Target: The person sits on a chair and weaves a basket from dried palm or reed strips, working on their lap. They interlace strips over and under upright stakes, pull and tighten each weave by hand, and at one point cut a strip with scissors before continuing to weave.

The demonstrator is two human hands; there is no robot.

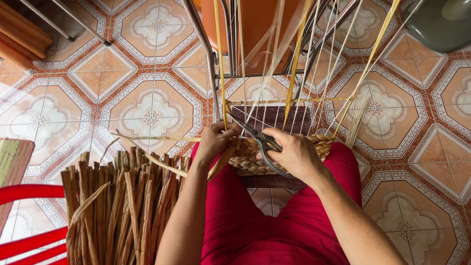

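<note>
A half-woven straw basket (255, 157) rests on my lap between my knees in red trousers. Thin pale upright stakes (294, 73) rise from its rim toward the camera. My left hand (213, 142) pinches a flat dried strand (218, 169) at the basket's left rim. My right hand (294, 154) holds grey metal scissors (255, 135), whose blades point left toward the left hand's fingers and the strand.
A bundle of dried brown reed strips (117, 206) stands at lower left beside a red plastic chair (29, 225). A metal-legged orange chair (245, 34) is ahead. A dark green object (436, 22) sits top right. Patterned floor tiles (147, 108) surround everything.
</note>
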